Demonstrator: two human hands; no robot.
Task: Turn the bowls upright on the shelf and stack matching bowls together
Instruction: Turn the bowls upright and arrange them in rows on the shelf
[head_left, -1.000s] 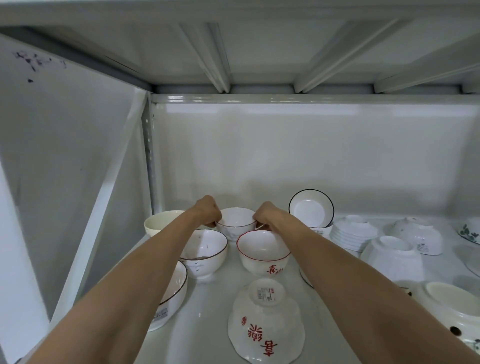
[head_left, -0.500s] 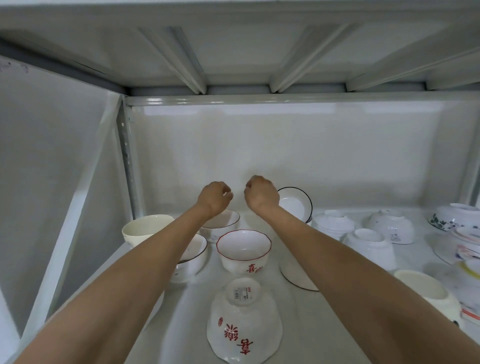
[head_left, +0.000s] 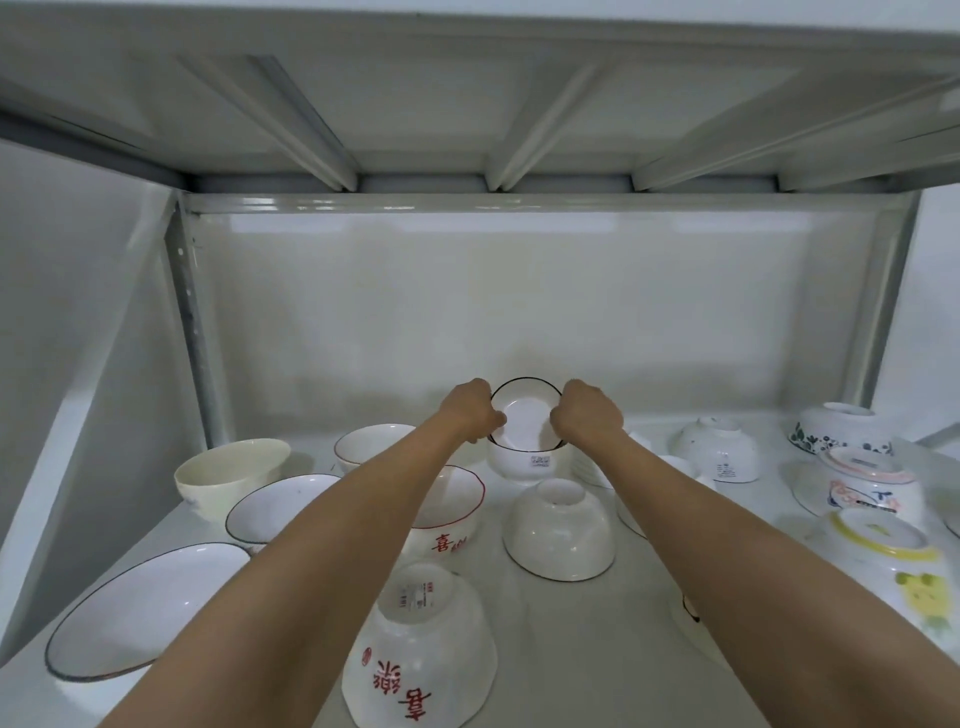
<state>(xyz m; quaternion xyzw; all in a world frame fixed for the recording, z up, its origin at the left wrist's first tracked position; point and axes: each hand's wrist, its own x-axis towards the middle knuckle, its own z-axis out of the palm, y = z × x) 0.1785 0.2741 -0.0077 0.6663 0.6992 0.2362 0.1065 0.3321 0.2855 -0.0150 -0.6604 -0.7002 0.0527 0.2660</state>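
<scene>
A: Two hands, left (head_left: 475, 410) and right (head_left: 587, 415), grip the tilted black-rimmed bowl (head_left: 524, 415) by opposite rim edges, at the shelf's (head_left: 571, 649) back.

B: How will it handle?

A: Probably glazed ceramic: stiff, slick, chippable. It rests on a labelled bowl (head_left: 530, 462); an upturned white bowl (head_left: 558, 535) sits just in front.

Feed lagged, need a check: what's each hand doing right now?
Left hand: grips the left rim of the black-rimmed bowl.
Right hand: grips the same bowl's right rim.
</scene>
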